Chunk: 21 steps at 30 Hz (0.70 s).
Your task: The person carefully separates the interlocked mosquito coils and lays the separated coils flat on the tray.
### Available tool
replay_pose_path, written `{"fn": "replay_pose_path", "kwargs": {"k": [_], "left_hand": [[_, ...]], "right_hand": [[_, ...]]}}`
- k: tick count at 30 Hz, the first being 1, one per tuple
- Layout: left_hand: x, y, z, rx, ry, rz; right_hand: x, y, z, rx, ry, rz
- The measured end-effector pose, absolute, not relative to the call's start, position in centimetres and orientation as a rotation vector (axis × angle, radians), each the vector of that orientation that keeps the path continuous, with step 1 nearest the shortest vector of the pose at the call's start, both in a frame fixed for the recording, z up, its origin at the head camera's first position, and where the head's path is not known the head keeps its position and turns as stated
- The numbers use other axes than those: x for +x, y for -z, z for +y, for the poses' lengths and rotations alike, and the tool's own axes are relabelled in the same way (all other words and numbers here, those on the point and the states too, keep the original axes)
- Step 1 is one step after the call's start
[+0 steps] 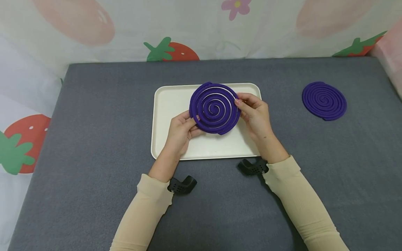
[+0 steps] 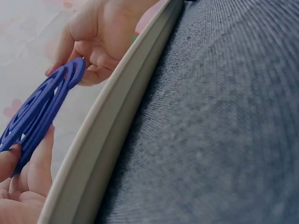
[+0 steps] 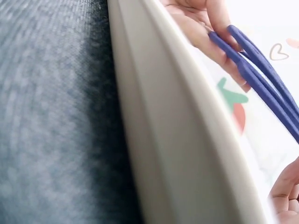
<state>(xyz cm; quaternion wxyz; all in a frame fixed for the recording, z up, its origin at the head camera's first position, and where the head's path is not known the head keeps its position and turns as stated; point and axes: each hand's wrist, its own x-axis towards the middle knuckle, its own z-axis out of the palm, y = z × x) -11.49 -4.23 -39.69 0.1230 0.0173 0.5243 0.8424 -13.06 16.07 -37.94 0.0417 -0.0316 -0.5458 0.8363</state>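
Both hands hold a purple mosquito coil (image 1: pixel 215 108) above a cream tray (image 1: pixel 169 101). My left hand (image 1: pixel 181 130) pinches its lower left rim between thumb and fingers. At the upper right rim, my right hand (image 1: pixel 255 115) pinches it the same way. Pale gaps show between the coil's turns in the head view. Seen from the left wrist, the coil (image 2: pixel 35 114) is tilted and its strands stand slightly apart. The right wrist view shows two strand ends of the coil (image 3: pixel 268 86) spread apart near the left hand's fingers (image 3: pixel 219 53).
A second purple mosquito coil (image 1: pixel 324 101) lies flat on the grey tablecloth (image 1: pixel 314 146), right of the tray. A printed curtain (image 1: pixel 267 31) with strawberries hangs behind the table's far edge. Black wrist mounts (image 1: pixel 182 184) sit at both cuffs.
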Motion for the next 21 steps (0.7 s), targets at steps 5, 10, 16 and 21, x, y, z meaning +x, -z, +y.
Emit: {"fn": "replay_pose_path", "kwargs": {"k": [5,10,16,21], "left_hand": [[-11.51,39.63,-4.24,0.058,-2.459,1.493],[-11.54,39.68,-4.21,0.076,-2.450,1.566],[-11.50,39.76,-4.16,0.051,-2.482,1.643],[-11.54,39.71,-4.19,0.063,-2.506,1.501]], "right_hand": [[-13.08,37.89,16.15,-0.117,-2.586,-1.649],[-13.20,37.86,16.37,-0.224,-2.664,-1.598],[-13.11,37.79,16.34,-0.156,-2.700,-1.563],[-13.04,37.83,16.24,-0.073,-2.677,-1.568]]}}
